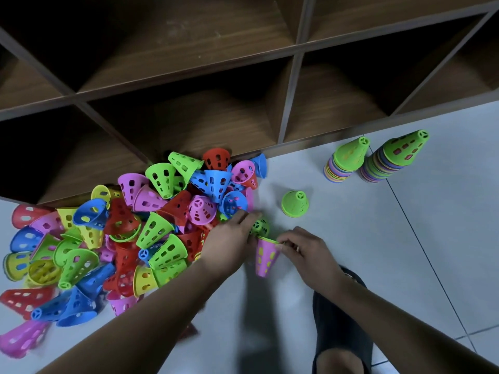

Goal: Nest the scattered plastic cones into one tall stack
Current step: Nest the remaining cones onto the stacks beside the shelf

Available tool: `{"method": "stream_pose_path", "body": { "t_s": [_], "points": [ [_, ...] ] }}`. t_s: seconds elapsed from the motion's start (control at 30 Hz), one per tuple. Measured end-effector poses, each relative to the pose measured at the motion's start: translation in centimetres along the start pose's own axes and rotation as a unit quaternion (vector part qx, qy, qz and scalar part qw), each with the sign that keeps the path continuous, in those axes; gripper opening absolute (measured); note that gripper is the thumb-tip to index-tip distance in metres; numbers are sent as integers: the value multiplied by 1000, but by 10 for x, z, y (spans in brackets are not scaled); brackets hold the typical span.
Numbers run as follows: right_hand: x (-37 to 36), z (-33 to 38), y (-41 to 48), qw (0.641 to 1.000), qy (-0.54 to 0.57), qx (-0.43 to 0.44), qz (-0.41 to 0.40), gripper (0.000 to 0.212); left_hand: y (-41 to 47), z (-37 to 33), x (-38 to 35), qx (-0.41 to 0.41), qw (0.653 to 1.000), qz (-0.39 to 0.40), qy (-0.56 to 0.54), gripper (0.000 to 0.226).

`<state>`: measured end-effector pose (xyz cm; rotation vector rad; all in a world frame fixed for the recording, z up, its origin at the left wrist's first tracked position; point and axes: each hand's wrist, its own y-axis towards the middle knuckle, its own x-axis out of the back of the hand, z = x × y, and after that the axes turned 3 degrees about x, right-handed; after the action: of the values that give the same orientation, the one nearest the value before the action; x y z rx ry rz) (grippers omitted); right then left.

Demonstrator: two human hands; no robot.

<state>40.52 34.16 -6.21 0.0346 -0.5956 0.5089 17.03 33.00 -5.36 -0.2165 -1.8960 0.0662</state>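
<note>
Fingers (pixel 283 245) of the right hand (pixel 305 252) are pinching a pink perforated plastic cone's (pixel 264 259) rim; left hand (pixel 229 238) fingers are closing on a green perforated cone (pixel 259 226) just beyond, above grey floor tiles (pixel 405 252).

Jumbled perforated cones (pixel 129 238) at left; two nested stacks (pixel 378 160) upright at right

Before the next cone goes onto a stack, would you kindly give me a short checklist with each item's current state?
1. Right hand grips the pink cone by its rim: ok.
2. Left hand has a green cone: cannot tell, only touching.
3. Lone green cone stands upright as a base: ok.
4. Two tall stacks upright: ok.
5. Loose pile all nested: not ok.
</note>
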Motion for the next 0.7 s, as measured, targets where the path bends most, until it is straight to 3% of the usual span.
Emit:
{"method": "stream_pose_path", "body": {
  "t_s": [0.2,0.4,0.47,0.6,0.7],
  "points": [
    [44,4,3,983,150,-95,-54,9,21,-6,-1,13,999,49,19,33],
    [66,-17,27,935,275,-183,-132,17,24,-6,13,-25,995,57,81,52],
    [66,-26,35,914,318,-213,-137,20,23,-10,20,-61,993,53,91,48],
    [63,-39,50,885,359,-266,-131,23,28,-14,31,-20,999,-34,-20,37],
    [55,-48,59,874,349,-308,-140,20,36,-23,36,-36,992,-101,-69,35]
  ]
}}
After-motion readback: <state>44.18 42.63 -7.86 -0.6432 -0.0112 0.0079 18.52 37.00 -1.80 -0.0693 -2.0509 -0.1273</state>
